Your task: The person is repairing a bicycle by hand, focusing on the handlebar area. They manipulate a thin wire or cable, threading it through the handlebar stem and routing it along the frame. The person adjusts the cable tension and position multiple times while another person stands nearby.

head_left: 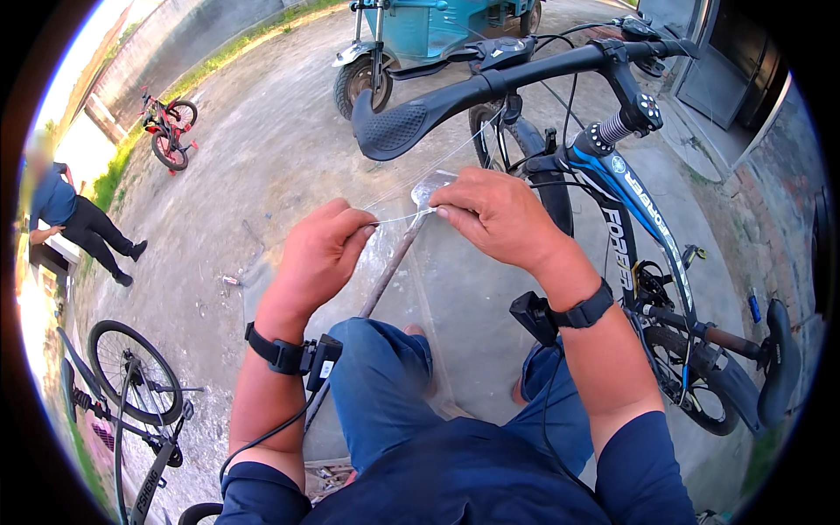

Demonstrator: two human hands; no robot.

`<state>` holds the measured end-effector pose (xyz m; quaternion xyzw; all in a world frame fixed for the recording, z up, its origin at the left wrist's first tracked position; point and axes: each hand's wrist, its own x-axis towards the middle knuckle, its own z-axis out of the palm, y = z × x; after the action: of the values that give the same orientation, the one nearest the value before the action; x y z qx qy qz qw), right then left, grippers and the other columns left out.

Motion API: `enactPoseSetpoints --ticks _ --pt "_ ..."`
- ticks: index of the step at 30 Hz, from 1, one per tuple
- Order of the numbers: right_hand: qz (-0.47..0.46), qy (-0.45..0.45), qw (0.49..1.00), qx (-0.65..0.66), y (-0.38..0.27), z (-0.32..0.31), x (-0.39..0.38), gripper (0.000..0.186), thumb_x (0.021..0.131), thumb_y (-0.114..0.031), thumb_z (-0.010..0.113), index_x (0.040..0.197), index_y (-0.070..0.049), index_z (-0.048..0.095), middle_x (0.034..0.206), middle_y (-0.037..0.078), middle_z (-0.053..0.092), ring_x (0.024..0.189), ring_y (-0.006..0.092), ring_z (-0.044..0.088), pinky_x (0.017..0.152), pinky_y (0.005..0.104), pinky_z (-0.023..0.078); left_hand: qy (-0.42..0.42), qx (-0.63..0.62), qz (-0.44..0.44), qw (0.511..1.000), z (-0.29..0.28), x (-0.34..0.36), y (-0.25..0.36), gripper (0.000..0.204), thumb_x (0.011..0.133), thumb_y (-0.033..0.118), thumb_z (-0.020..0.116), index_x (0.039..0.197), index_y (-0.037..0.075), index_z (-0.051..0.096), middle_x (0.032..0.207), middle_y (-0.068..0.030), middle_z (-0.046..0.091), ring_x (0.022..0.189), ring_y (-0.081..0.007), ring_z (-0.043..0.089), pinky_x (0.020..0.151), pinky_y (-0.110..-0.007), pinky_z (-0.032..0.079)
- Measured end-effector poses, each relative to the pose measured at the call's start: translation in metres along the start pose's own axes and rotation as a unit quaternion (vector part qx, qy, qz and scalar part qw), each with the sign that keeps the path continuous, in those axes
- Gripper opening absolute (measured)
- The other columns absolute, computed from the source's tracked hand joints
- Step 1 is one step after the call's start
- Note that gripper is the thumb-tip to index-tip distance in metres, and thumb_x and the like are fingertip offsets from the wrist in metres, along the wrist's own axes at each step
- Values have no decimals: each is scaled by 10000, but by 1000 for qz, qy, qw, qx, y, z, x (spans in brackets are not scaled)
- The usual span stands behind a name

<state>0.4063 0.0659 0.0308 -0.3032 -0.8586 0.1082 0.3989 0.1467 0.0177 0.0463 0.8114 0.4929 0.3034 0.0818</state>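
Note:
A thin pale wire [402, 217] is drawn nearly straight between my two hands, in front of my body. My left hand [322, 249] pinches one end between thumb and fingers. My right hand [503, 214] grips the other part with thumb and forefinger, a short way off. Fine strands also run up from near my hands towards the handlebar [525, 77] of a black and blue bicycle [626, 201] on the right; where they attach cannot be made out. Beneath the wire, a shovel [389, 273] with a long handle slants across the ground.
The bicycle's saddle [777, 363] reaches towards the lower right. Another bicycle's wheel [133, 372] is at lower left. Farther off are a small red bicycle [171, 131], a teal three-wheeler [446, 35] and a person [74, 206]. A dark doorway [744, 61] opens at upper right.

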Motion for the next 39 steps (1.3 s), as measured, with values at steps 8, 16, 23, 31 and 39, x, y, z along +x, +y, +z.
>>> enactPoseSetpoints --ticks 8,16,23,31,39 --pt "-10 -2 1000 -22 4 2 1 122 851 -115 673 969 -97 701 847 73 632 793 288 621 664 382 496 32 74 116 990 21 29 24 92 831 65 680 923 60 679 812 -115 580 797 -331 583 699 -415 465" --pt "17 -11 999 -30 5 2 6 138 868 -160 661 981 -97 707 832 76 631 788 287 625 661 387 499 16 54 28 998 -11 4 -33 50 850 50 676 898 37 675 802 -104 559 812 -302 560 738 -386 445" --pt "34 -15 998 -52 6 6 9 112 874 -200 630 933 -146 708 854 73 643 811 305 646 686 414 517 47 124 113 985 9 26 -1 108 806 41 693 907 79 705 792 -87 546 806 -287 550 721 -401 448" --pt "44 -47 993 -95 10 12 7 131 862 -193 639 955 -127 703 867 73 646 799 298 643 664 406 515 113 55 141 982 33 32 16 327 799 48 722 1121 78 674 1047 -109 621 1057 -292 594 833 -407 492" --pt "37 -40 993 -107 5 17 1 125 843 -195 647 943 -143 701 847 57 644 773 288 646 634 397 510 73 -582 -360 726 54 35 -17 417 1023 288 537 1311 -8 478 1100 -117 651 932 -208 661 711 -286 510"
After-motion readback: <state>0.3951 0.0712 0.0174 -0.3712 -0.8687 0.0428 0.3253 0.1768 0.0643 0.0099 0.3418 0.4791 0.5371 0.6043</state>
